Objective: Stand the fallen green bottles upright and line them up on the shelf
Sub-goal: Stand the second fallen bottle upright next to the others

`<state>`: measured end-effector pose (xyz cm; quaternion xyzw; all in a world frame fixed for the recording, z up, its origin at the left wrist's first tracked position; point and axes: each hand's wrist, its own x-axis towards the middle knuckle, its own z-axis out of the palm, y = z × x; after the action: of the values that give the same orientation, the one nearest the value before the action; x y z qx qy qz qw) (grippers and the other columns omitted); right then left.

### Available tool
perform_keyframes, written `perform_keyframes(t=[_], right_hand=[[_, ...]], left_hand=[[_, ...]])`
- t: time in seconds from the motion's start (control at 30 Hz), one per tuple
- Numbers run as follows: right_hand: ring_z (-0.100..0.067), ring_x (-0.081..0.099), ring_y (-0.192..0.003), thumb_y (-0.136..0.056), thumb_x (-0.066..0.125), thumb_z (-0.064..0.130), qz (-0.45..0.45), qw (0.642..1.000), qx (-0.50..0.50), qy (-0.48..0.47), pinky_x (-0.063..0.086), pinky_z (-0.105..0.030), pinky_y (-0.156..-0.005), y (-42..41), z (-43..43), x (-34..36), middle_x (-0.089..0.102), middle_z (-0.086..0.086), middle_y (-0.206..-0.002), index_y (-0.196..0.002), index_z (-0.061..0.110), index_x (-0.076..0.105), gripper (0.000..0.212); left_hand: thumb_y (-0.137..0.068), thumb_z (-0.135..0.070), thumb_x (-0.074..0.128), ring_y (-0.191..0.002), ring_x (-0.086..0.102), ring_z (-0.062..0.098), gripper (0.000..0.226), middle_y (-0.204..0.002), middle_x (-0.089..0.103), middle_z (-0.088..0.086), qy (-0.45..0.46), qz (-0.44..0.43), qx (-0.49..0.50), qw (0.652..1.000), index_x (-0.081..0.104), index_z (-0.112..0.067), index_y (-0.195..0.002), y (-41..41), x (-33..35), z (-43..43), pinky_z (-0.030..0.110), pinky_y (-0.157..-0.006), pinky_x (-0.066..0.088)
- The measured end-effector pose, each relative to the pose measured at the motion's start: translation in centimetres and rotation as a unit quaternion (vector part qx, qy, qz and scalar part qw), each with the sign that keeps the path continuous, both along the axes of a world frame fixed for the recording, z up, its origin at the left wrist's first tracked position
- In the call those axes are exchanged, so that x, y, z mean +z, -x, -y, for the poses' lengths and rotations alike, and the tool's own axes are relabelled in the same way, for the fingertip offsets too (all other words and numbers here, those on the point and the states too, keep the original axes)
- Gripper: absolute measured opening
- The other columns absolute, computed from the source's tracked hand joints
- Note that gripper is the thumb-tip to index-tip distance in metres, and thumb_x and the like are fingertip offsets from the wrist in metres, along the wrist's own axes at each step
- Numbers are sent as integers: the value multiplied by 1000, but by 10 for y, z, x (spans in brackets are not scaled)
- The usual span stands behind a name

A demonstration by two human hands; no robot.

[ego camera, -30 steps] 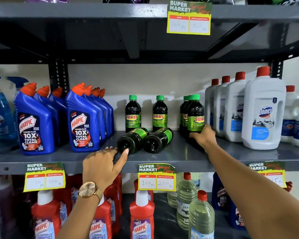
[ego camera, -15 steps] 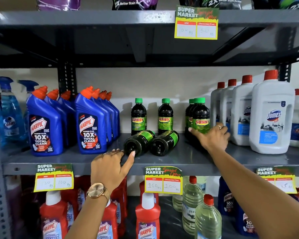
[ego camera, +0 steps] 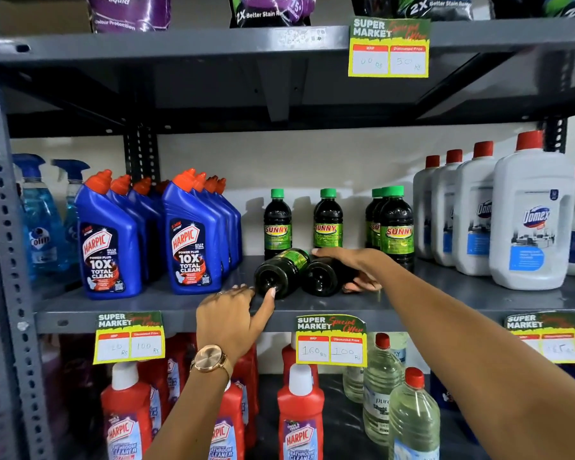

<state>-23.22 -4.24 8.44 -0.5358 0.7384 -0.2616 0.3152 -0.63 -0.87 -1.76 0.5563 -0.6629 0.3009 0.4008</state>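
Two dark green-labelled bottles lie on their sides on the middle shelf point(ego camera: 166, 302), bases toward me: the left fallen bottle point(ego camera: 279, 272) and the right fallen bottle point(ego camera: 321, 277). My right hand point(ego camera: 352, 267) curls over the right fallen bottle, fingers on top and thumb below. My left hand point(ego camera: 231, 315) rests at the shelf edge, its thumb tip touching the base of the left fallen bottle. Behind them stand upright green-capped bottles: one point(ego camera: 277, 224), another point(ego camera: 328, 220), and a tight group point(ego camera: 395, 227) to the right.
Blue Harpic bottles point(ego camera: 193, 237) crowd the shelf's left, white Domex jugs point(ego camera: 531, 220) its right. Price tags point(ego camera: 331, 340) hang on the shelf lip. Red Harpic bottles point(ego camera: 301, 413) and clear bottles point(ego camera: 412, 416) fill the shelf below. An upper shelf point(ego camera: 213, 41) overhangs.
My right hand moved left from the upright group and closed over the right fallen bottle. My left hand stayed at the shelf edge. The camera moved closer.
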Motion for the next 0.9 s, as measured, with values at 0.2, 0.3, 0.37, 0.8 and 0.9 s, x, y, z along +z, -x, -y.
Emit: perform_keyframes(t=[0.2,0.3,0.37,0.8,0.9], right_hand=[[-16,65,-42,-56,64,73,121,983,-42,131,46,-18,-37,7,-1,-28,69,-5,-58,-96,6,69,78],[-24,69,-80,-57,69,71,160,953,-83,245,60,-34,-69,11,-5,-39,66,-7,-91,-97,6,61,77],[-24,63,-87,-57,71,70,158,938,-94,295,53,-33,-68,12,-5,-40,64,-6,-95,-91,5,63,74],[-34,58,-116,-51,85,61,-67,945,-135,291,50,-44,-90,-6,16,-23,58,-14,-125,-124,5,47,100],[-36,53,-121,-54,85,55,4,938,-125,322,49,-47,-98,-10,24,-29,52,-18,-132,-133,0,43,105]], left_hand=[[-88,-62,27,-52,60,20,62,-56,63,-2,3,5,0,1000,63,-20,-59,-2,-1,-1,26,-48,36],[-88,-62,28,-52,60,19,62,-56,64,-2,8,5,-8,1000,64,-20,-60,-2,-1,-1,26,-48,36],[-88,-62,28,-52,60,19,62,-56,64,-2,8,7,-8,1000,64,-20,-60,-2,-1,-2,25,-48,34],[-87,-63,28,-50,59,19,62,-55,63,-3,3,4,-4,1000,63,-20,-58,-2,-1,0,25,-48,34],[-86,-63,28,-51,59,18,62,-55,63,-3,5,0,-8,1000,64,-21,-59,-2,-2,2,26,-48,36]])
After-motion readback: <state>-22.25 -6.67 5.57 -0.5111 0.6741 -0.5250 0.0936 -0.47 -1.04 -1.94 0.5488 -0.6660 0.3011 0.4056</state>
